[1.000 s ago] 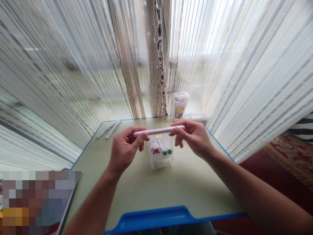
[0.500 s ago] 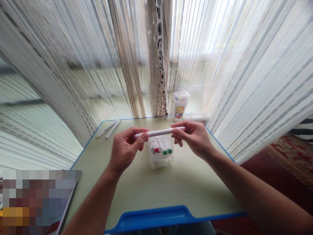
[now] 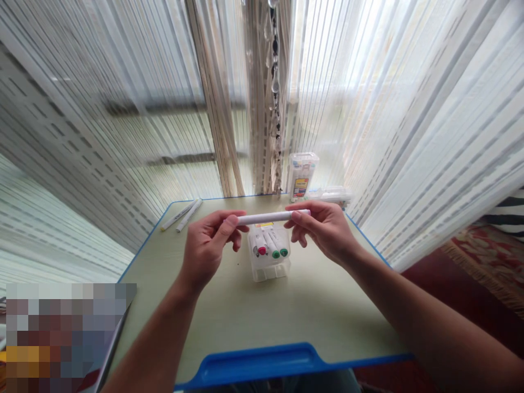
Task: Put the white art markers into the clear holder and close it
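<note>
A white marker (image 3: 264, 218) with a pale pinkish end is held level between my two hands. My left hand (image 3: 208, 240) pinches its left end between thumb and fingers, hiding that tip. On the other side, my right hand (image 3: 325, 226) grips the right end, whose tip pokes out past the thumb. Just below and behind the marker, a clear plastic case (image 3: 271, 270) lies on the table with several markers (image 3: 268, 243) inside, showing one red and two green ends.
The pale green table (image 3: 254, 316) has a blue rim. Two markers (image 3: 182, 214) lie at its back left. A clear marker box (image 3: 303, 177) stands at the back right, beside another clear case (image 3: 329, 196) lying flat. String curtains (image 3: 164, 131) hang behind.
My left hand has shifted slightly left and now covers the marker's left tip. The marker's right end still shows past my right thumb. The view has tilted a little.
</note>
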### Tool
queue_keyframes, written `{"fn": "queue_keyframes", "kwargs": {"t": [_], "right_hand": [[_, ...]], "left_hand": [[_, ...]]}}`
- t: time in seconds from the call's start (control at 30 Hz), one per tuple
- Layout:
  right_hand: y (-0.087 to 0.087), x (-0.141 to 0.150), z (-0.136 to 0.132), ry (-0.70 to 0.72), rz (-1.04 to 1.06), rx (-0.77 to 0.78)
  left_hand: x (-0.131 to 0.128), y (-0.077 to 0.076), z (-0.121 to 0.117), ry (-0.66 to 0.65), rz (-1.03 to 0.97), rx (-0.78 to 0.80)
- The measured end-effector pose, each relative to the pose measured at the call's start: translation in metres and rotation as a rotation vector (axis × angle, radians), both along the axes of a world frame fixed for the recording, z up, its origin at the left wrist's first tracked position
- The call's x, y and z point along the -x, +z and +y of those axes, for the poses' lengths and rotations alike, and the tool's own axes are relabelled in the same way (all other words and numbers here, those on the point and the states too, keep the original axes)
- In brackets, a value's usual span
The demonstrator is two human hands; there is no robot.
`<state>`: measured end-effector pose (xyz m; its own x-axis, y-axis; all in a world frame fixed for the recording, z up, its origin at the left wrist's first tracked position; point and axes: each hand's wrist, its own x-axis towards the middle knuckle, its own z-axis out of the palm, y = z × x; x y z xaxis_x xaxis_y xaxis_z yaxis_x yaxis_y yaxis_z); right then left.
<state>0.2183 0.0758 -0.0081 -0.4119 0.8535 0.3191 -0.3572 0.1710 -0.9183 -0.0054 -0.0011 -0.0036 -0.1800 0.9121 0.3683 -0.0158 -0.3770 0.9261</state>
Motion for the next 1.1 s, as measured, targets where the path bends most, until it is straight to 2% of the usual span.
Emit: {"fn": "queue_keyframes", "kwargs": {"t": [0.23,0.43,0.63,0.77,1.1], "right_hand": [[0.002,0.002,-0.001,-0.030,-0.026,-0.011],[0.002,-0.002,0.001,0.055,0.046,0.054],[0.009,-0.003,-0.002,0.082,0.093,0.135],[0.011,-0.004,-0.003,0.111,0.119,0.147],[0.003,-0.003,0.000,0.073,0.056,0.024]], "left_hand": [[-0.002,0.004,-0.002,0.046,0.149,0.018],[0.001,0.001,-0.001,-0.006,0.011,-0.004],[0.001,0.004,0.000,-0.072,-0.158,0.005],[0.001,0.004,0.000,-0.100,-0.194,-0.016],[0.001,-0.001,0.001,-0.019,0.021,-0.050]]}}
